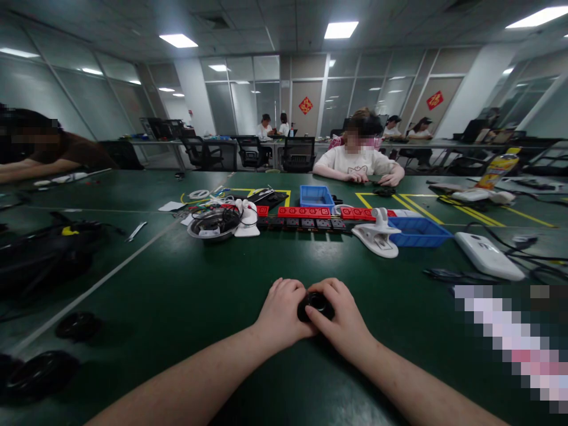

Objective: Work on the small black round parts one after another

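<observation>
A round black ring-shaped piece [318, 302] with a shiny rim and a dark centre sits between my hands at the near middle of the green table. From its left side, the fingers of my left hand [284, 305] curl round it. My right hand [339, 319] grips it from the right, thumb across the near side and fingers over the far side. Its exact kind is unclear, and the hands cover part of its sides. Similar black round pieces [78, 326] lie on the table at the left.
Ahead are a metal bowl [213, 228] with cables, red sockets [306, 212], a blue bin [419, 232] and a white clip base [377, 236]. A white power bank-like box [488, 255] and cables lie right. A person [359, 157] sits opposite, another [53, 145] at left.
</observation>
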### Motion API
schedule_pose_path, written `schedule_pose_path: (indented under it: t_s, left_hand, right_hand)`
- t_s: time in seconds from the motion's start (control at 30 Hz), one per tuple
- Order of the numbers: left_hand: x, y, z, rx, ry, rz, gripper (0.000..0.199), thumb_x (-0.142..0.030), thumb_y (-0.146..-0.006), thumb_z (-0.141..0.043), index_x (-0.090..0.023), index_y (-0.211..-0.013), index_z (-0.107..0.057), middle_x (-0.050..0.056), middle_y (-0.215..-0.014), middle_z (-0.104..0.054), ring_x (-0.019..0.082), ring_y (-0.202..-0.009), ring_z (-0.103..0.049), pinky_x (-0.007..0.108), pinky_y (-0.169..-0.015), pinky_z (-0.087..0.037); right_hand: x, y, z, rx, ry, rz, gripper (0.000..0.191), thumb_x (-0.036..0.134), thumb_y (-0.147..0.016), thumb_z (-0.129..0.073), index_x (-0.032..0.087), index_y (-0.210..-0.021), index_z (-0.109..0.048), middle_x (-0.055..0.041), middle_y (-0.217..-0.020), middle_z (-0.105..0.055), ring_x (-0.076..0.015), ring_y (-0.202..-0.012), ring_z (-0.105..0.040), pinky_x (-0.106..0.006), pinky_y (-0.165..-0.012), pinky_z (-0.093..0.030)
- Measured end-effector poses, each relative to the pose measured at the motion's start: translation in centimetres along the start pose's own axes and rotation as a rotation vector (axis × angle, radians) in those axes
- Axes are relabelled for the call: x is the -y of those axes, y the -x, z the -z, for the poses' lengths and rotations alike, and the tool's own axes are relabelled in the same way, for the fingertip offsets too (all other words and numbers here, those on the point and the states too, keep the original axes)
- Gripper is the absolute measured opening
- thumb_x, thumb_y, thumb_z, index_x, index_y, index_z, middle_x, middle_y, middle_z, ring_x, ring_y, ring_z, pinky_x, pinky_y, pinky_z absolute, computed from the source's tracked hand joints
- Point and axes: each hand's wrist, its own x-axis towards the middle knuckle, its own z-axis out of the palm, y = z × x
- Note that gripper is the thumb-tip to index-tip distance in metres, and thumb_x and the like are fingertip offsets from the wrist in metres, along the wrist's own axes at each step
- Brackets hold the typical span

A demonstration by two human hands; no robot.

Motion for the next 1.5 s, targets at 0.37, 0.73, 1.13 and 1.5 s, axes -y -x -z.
schedule_pose_path:
  t_s: [0.37,0.73,1.13,1.5]
  left_hand:
    - [1.7,-0.4,0.0,0.129,0.049,-0.199,0.034,-0.031,-0.062,-0.066,-0.023,-0.094,-0.061,0.003,-0.108,-0.053,0.023,-0.106,-0.046,0.037,-0.097,-0.032]
    - [0.5,0.3,-0.2,0.029,0.027,-0.139,0.06,-0.052,-0.055,-0.069,-0.02,-0.102,-0.049,0.005,-0.105,-0.054,0.026,-0.103,-0.048,0.047,-0.101,-0.026]
    - [0.1,0.6,-0.7,-0.05,-0.061,-0.088,0.047,-0.05,-0.056,-0.069,-0.02,-0.087,-0.05,0.003,-0.091,-0.053,0.022,-0.094,-0.051,0.048,-0.103,-0.022]
    - [0.6,0.0,0.1,0.086,0.091,-0.172,0.045,-0.034,-0.055,-0.072,-0.018,-0.094,-0.057,0.004,-0.097,-0.056,0.023,-0.096,-0.051,0.043,-0.097,-0.031]
  right_hand:
    - [0.8,0.5,1.0,0.135,-0.078,0.221,0.029,0.011,-0.061,-0.041,0.025,-0.075,-0.062,0.0008,-0.094,-0.064,-0.0219,-0.098,-0.05,-0.047,-0.101,-0.019]
    - [-0.4,0.7,-0.1,-0.033,-0.095,0.136,0.034,0.034,-0.079,-0.048,0.019,-0.11,-0.048,-0.0108,-0.11,-0.054,-0.0259,-0.104,-0.047,-0.044,-0.092,-0.036]
    - [-0.4,0.5,-0.6,-0.059,-0.012,-0.023,0.019,0.037,-0.078,-0.051,0.018,-0.082,-0.049,-0.0059,-0.08,-0.052,-0.0207,-0.075,-0.049,-0.035,-0.068,-0.042]
    - [0.5,0.4,0.5,0.023,-0.107,0.174,0.021,0.014,-0.069,-0.046,0.019,-0.083,-0.06,-0.0051,-0.084,-0.059,-0.0208,-0.082,-0.049,-0.038,-0.075,-0.039]
